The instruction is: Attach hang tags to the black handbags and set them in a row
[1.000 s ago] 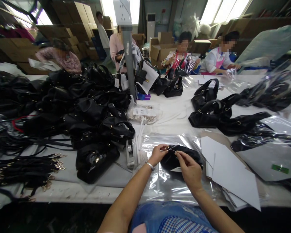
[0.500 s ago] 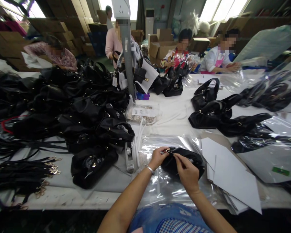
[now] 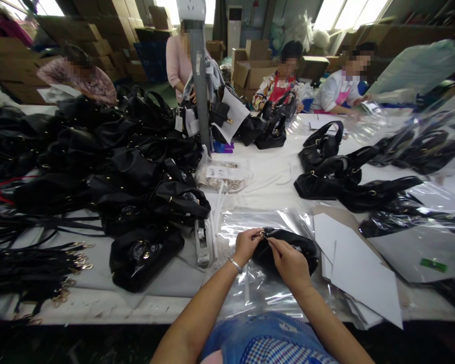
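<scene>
A black bag (image 3: 298,243) lies in front of me on clear plastic sheets (image 3: 246,290). My left hand (image 3: 247,246) pinches a small gold ring (image 3: 263,234) at the bag's upper left end. Close beside it, my right hand (image 3: 290,260) has its thumb and forefinger pressed together at the ring. What those fingertips hold is too small to name. The right hand and forearm cover part of the bag.
Black bags (image 3: 144,258) are heaped on the left, above straps with gold clips (image 3: 34,268). White cards (image 3: 364,268) lie at the right. A bag of small parts (image 3: 223,174) sits ahead by a grey post (image 3: 200,91). Several people work across the table.
My right hand has moved slightly left, its fingertips now closer to the ring and my left hand. The left hand has hardly moved.
</scene>
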`<state>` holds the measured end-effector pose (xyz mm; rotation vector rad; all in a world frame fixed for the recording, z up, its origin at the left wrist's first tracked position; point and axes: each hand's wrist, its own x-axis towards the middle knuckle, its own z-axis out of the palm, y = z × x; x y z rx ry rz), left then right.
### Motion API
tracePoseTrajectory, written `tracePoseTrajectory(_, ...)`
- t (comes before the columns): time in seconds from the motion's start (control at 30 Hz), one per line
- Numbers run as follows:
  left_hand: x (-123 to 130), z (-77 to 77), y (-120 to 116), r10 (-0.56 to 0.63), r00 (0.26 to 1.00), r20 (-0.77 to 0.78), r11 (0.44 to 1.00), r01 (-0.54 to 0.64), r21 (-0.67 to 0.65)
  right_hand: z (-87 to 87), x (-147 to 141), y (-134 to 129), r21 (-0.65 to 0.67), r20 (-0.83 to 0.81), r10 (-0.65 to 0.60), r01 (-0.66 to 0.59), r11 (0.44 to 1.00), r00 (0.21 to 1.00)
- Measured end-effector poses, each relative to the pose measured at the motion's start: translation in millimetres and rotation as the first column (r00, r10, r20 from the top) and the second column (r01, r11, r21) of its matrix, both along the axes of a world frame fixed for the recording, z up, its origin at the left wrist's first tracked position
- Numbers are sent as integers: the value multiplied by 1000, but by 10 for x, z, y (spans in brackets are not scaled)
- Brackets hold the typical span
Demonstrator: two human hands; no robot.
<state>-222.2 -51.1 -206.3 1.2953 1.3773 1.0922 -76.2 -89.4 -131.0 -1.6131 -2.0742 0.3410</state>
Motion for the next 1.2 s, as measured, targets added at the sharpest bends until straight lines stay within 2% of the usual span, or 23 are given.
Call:
tracePoseTrajectory(0.1,-97,46,-89,3,999,-50,1000,-4,-10,63,67,-72,-135,-152,63,-84,987,986)
tracePoseTrajectory(0.2,-213,104,-206,-6,991,-132,1000,6,-2,134,143,-193,-268,-280,122,-200,942,952)
tracePoseTrajectory(0.3,-274,162,-295,-45,972,-229,998,53,29,136,202,-314,-306,-315,224,-322,896,922)
tracePoseTrajectory(0.37,-270,202,-319,-50,965,-256,997,63,43,66,241,-367,-306,-287,289,-373,876,913)
tracePoseTrajectory(0.47,-228,270,-311,-14,979,-203,998,25,50,-107,312,-391,-285,-232,368,-425,859,900)
tracePoseTrajectory(0.57,-171,338,-297,11,1000,1,999,-10,-36,-236,374,-374,-214,-230,397,-444,870,889)
tracePoseTrajectory(0.7,-69,378,-327,22,932,363,980,52,-191,-224,369,-361,-129,-274,310,-354,926,910)
tracePoseTrajectory(0.83,54,361,-367,31,866,499,979,74,-191,-151,244,-374,-105,-339,29,-68,992,940)
tracePoseTrajectory(0.9,107,359,-394,71,883,464,981,21,-191,-134,171,-377,-119,-370,-95,54,991,924)
tracePoseTrajectory(1.0,167,383,-484,167,927,336,973,-100,-208,-126,93,-364,-77,-341,-140,121,990,929)
tracePoseTrajectory(1.1,208,413,-623,161,971,179,977,-131,-167,-134,55,-336,-7,-238,-108,110,994,965)
tracePoseTrajectory(1.2,233,411,-722,149,988,33,986,-146,-80,-162,37,-314,-34,-222,-45,38,999,974)
